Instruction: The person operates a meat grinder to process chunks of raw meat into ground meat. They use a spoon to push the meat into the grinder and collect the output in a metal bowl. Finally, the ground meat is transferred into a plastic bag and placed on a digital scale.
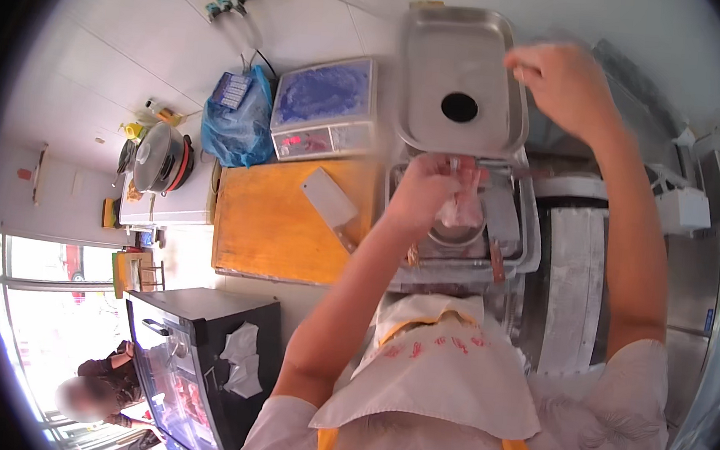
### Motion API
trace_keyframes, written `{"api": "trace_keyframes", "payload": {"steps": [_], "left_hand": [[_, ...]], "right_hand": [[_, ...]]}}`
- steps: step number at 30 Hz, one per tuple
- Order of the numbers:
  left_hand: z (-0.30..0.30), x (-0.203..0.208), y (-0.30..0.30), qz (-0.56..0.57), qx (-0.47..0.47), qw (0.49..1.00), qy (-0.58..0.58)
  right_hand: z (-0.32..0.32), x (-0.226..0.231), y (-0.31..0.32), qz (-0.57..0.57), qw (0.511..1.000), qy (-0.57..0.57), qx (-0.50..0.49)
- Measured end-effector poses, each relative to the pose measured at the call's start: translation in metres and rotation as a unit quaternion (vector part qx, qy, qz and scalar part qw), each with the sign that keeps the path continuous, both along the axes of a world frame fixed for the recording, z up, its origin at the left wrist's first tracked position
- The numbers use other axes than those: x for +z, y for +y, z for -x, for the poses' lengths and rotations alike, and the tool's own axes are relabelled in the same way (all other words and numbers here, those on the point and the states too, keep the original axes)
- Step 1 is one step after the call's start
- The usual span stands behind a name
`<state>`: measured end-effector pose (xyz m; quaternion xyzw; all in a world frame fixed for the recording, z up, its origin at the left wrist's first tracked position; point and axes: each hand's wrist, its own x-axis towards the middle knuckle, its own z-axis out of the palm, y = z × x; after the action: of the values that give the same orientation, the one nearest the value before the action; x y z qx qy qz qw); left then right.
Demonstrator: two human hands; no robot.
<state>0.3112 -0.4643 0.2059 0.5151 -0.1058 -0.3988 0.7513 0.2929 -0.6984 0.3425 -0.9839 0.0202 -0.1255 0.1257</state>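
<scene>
My left hand (pixel 424 194) is closed on a pale pink, partly see-through piece (pixel 464 201), which looks like raw meat or a clear bag with meat in it. It hangs above a round metal bowl (pixel 455 236) that sits in a steel tray (pixel 530 254). Raised at the far right, my right hand (pixel 564 87) has its fingers drawn together beside the rim of a steel feed pan (pixel 467 51); what they hold, if anything, is too small to tell. That pan has a dark round hole. A knife with a brown handle (pixel 497 261) lies in the tray below.
A cleaver (pixel 329 197) rests on the wooden board (pixel 267 218) at left. Behind it stand a blue-topped box (pixel 324 95) and a blue plastic bag (pixel 237 122). A lidded pot (pixel 160 158) is farther left. A glass-fronted cabinet (pixel 189 355) and a person (pixel 97 390) are at lower left.
</scene>
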Motion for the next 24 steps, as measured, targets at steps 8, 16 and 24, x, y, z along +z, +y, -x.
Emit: {"api": "trace_keyframes", "payload": {"steps": [8,16,24], "left_hand": [[-0.008,0.01,0.0,-0.01,-0.048,0.997,-0.057],[-0.011,0.015,-0.009,-0.046,-0.068,0.995,-0.049],[-0.004,0.018,-0.002,-0.045,-0.044,0.998,0.001]], "right_hand": [[-0.069,-0.061,-0.04,-0.054,0.994,-0.038,0.091],[-0.079,-0.075,-0.055,-0.012,0.982,-0.139,0.128],[0.108,-0.102,0.03,-0.476,0.813,-0.29,-0.167]]}}
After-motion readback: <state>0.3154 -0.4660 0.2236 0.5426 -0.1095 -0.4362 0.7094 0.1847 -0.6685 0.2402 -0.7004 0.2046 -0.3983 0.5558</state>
